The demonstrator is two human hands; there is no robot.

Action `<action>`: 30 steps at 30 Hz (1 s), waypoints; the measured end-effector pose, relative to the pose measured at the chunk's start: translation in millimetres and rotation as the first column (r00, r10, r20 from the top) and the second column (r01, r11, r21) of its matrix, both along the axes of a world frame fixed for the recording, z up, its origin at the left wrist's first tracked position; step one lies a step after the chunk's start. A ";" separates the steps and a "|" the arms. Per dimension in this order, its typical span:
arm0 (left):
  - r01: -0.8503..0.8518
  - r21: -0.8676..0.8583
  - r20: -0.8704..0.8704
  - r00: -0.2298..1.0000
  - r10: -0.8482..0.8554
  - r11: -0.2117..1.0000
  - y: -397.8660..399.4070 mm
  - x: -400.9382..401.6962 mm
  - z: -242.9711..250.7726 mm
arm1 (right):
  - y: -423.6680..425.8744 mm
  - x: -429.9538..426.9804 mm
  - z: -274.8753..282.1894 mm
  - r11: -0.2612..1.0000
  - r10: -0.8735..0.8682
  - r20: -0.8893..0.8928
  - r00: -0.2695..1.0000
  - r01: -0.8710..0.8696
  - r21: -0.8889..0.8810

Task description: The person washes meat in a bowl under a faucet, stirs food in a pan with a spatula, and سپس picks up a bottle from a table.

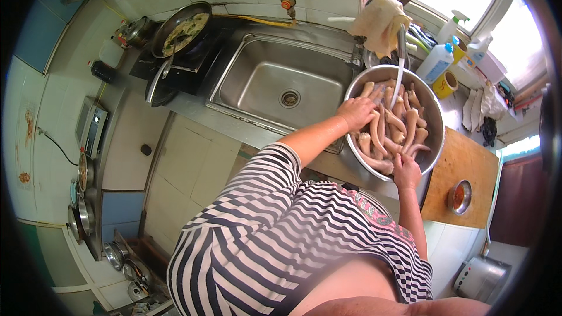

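In the head view, a round steel basin [440, 140] holds a heap of pale raw animal tails [397, 120], likely pig tails, thick at one end and tapering. My left hand [358, 114] reaches over the basin's left side, its fingers curled on the thick end of a tail. At the near side, my right hand [407, 171] pinches the thin end of a tail; its fingertips are partly hidden among the others. A stream of water [398, 80] runs from the faucet [401, 41] into the basin.
A steel sink [268, 74] lies left of the basin. Beyond it, a wok [186, 30] of food sits on the stove. A wooden board [465, 162] at right bears a small metal bowl [460, 197] of red sauce. Bottles [434, 63] stand by the window; a cloth [380, 24] hangs over the faucet.
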State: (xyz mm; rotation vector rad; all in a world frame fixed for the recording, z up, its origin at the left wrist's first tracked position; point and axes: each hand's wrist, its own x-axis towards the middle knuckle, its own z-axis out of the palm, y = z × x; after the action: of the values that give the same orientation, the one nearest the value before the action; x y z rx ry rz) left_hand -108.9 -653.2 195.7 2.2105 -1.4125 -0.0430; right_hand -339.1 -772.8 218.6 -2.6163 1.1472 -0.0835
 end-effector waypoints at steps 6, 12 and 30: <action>-0.039 -0.134 0.005 0.999 0.040 0.990 1.8 -0.7 -8.7 | 2.0 -3.8 1.6 0.999 0.016 0.175 0.984 -0.022 0.031; -0.129 -0.293 0.036 0.989 0.145 0.947 2.3 -2.2 -12.5 | 3.2 -11.3 -5.8 0.984 0.123 0.273 0.954 -0.082 -0.156; -0.182 -0.252 -0.600 0.800 -0.006 0.951 269.2 -45.4 -48.4 | -4.7 -44.0 -33.5 0.970 -0.146 0.799 0.583 -0.076 0.232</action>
State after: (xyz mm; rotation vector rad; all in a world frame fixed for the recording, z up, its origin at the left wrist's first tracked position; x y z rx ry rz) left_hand -154.3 -384.0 147.2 1.7799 -0.8888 -0.4287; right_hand -383.1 -777.5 185.1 -1.9100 0.7718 -0.9880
